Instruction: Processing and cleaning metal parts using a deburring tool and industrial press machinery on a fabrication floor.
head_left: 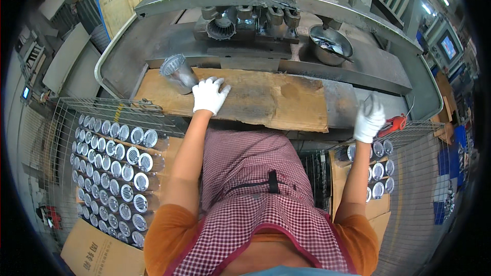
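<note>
My left hand (208, 97), in a white glove, rests with its fingers spread on a worn cardboard sheet (250, 97). Just to its left a grey metal cup (180, 75) with a toothed rim leans over, its lower end close to my thumb side; whether they touch I cannot tell. My right hand (369, 121), also gloved in white, is raised at the right end of the bench, smeared by motion. Its fingers are blurred, and whether they hold anything is unclear. Right beside it lies a red-handled tool (394, 124).
Ahead stands a metal machine with a toothed cup (221, 28) in its fixture. A steel bowl (330, 46) with a dark-handled tool sits to the right. Wire baskets flank me; many slotted-end metal cylinders (115, 168) fill the left one, and several (378, 171) lie in the right.
</note>
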`<state>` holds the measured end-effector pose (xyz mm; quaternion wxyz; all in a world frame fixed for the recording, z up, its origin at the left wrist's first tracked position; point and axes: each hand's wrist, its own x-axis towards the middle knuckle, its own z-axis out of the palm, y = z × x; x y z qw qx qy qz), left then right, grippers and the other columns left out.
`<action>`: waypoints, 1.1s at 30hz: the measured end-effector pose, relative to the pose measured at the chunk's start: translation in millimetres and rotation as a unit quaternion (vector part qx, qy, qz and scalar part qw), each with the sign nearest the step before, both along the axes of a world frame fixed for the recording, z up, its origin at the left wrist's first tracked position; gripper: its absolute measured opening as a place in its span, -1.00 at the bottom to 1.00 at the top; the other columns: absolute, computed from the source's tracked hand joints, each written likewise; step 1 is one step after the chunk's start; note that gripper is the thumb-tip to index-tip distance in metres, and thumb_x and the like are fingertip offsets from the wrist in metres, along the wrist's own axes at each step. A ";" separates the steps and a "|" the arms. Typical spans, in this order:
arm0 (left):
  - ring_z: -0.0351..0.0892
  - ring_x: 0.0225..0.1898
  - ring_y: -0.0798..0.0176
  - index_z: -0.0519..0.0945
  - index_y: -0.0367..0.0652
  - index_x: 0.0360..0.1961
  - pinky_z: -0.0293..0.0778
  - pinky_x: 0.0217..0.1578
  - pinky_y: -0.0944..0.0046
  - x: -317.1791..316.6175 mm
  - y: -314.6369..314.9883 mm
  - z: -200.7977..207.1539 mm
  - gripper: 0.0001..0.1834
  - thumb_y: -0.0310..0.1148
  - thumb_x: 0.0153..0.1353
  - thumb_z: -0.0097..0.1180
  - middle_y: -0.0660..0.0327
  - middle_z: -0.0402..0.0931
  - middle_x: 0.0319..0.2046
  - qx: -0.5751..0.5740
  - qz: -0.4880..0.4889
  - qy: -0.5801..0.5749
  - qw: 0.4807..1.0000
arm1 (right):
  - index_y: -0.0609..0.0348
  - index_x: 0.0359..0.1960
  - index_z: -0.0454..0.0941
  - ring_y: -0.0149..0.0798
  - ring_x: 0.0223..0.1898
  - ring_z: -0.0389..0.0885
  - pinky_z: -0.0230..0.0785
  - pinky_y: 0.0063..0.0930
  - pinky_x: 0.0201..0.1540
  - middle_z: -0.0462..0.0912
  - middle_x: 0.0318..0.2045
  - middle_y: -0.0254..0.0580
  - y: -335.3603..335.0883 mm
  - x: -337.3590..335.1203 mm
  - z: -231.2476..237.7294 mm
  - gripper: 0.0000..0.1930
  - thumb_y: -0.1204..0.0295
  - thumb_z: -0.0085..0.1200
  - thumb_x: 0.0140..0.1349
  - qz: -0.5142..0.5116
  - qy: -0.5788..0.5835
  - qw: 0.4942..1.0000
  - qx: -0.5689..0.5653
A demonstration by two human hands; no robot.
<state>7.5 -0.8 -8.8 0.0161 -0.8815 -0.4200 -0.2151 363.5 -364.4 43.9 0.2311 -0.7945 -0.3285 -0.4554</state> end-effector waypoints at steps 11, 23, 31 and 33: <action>0.49 0.16 -0.02 0.66 0.08 0.09 0.34 0.15 -0.04 -3.5 4.6 -2.5 -0.49 0.13 0.28 0.07 0.16 0.59 0.11 -0.019 -0.011 -0.041 0.999 | 0.20 -0.12 0.70 -0.22 -0.20 0.71 0.50 -0.36 -0.10 0.75 -0.22 -0.05 148.2 -125.9 -14.6 -0.68 0.19 0.21 0.31 0.376 0.612 0.695 0.022; 0.57 0.04 -0.04 0.70 0.03 0.02 0.42 0.08 -0.02 -4.3 -2.0 9.2 -0.57 0.04 0.28 0.11 0.14 0.63 0.03 -0.011 -0.039 -0.072 0.997 | 0.28 -0.15 0.70 -0.48 -0.49 0.50 0.38 -0.52 -0.37 0.65 -0.43 -0.28 153.1 -142.3 -34.6 -0.65 0.17 0.22 0.32 0.392 0.656 0.645 0.018; 0.62 -0.05 0.02 0.75 0.03 -0.20 0.47 -0.01 -0.01 -1.9 0.8 2.9 -0.67 -0.01 0.27 0.12 0.20 0.69 -0.11 0.024 -0.053 -0.074 0.996 | 0.22 -0.12 0.70 -0.07 -0.13 0.71 0.51 -0.28 -0.02 0.74 -0.19 0.01 155.2 -143.2 -41.0 -0.49 -0.04 0.19 0.28 0.371 0.580 0.724 -0.046; 0.60 0.01 0.01 0.75 0.05 -0.22 0.45 0.02 -0.04 -0.6 3.0 1.4 -0.70 -0.03 0.25 0.17 0.21 0.69 -0.11 0.018 -0.058 -0.085 0.995 | 0.23 -0.08 0.69 -0.03 -0.09 0.71 0.51 -0.27 0.01 0.74 -0.15 0.01 157.1 -142.8 -41.8 -0.46 -0.07 0.17 0.27 0.376 0.587 0.715 -0.048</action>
